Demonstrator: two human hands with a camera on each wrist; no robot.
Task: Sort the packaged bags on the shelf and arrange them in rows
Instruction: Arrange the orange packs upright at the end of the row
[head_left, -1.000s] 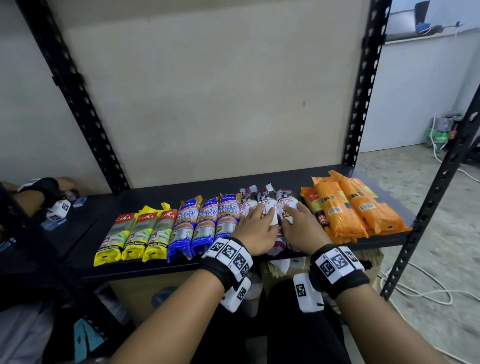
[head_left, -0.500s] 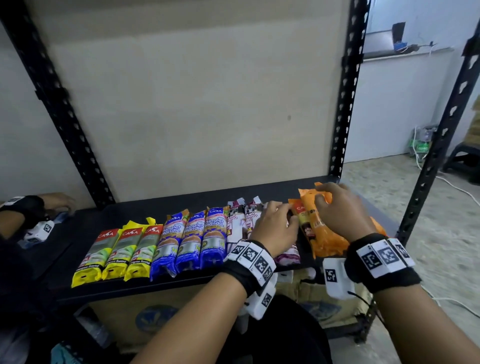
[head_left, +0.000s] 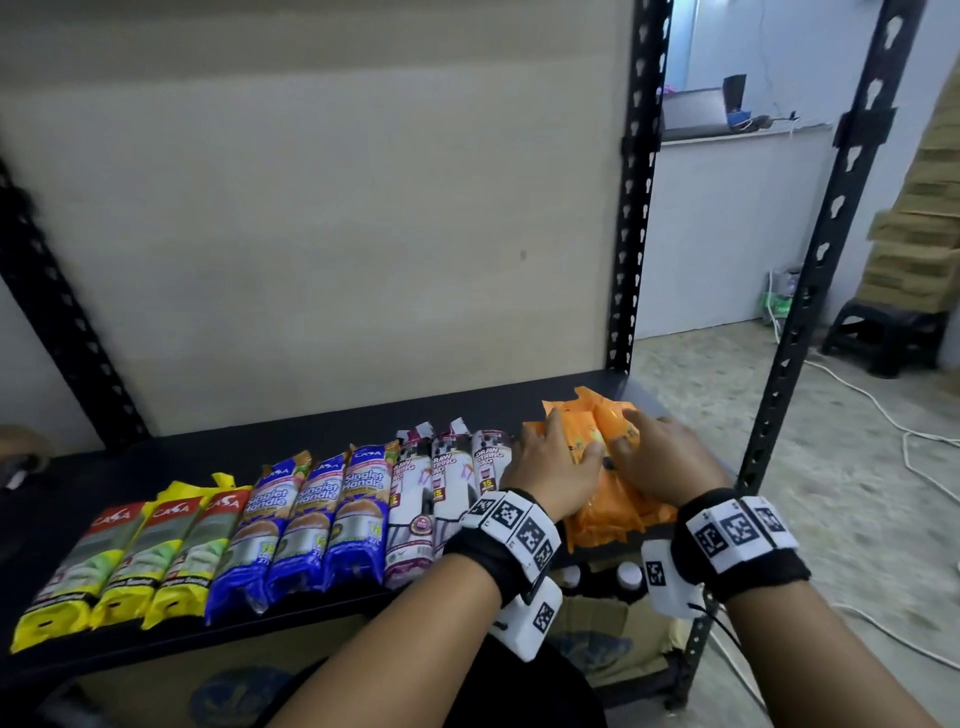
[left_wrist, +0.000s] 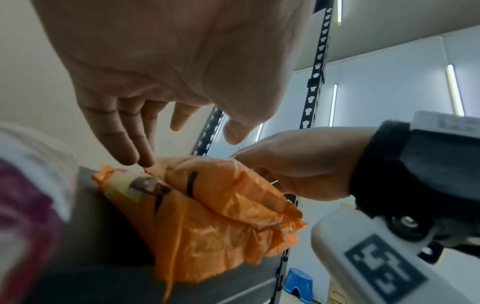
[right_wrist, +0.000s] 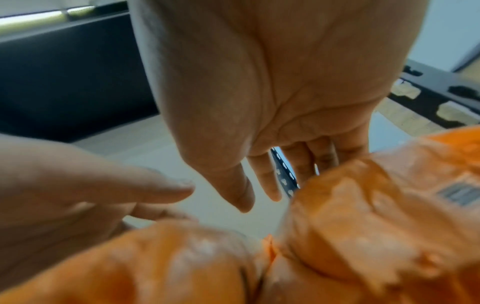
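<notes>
Black shelf (head_left: 291, 467): metal rack board, I see the packs laid along its front edge in one row.
Yellow packs (head_left: 124, 566): three, far left, side by side; same place as half a second ago.
Blue packs (head_left: 306, 525): three "Singlet Handle", just right of the yellow, touching each other; unmoved.
White packs (head_left: 415, 514): three "Draw String Bag", next in line; my left wrist covers the lower end of the rightmost.
Orange packs (head_left: 608, 514): heap at the right end, overlapping, not yet in line. Half a second ago only my right hand was on them.
Left hand (head_left: 558, 475): has crossed from the white packs onto the orange heap; fingers straight, tips touching the left orange pack (left_wrist: 207, 205), nothing gripped.
Right hand (head_left: 665, 462): has come lower on the heap, lying over the right side, fingers relaxed and extended against the plastic (right_wrist: 363, 216); no grasp I can see.
Gap between hands: thumbs near each other, apart.
Blur: right wrist view soft.
</notes>
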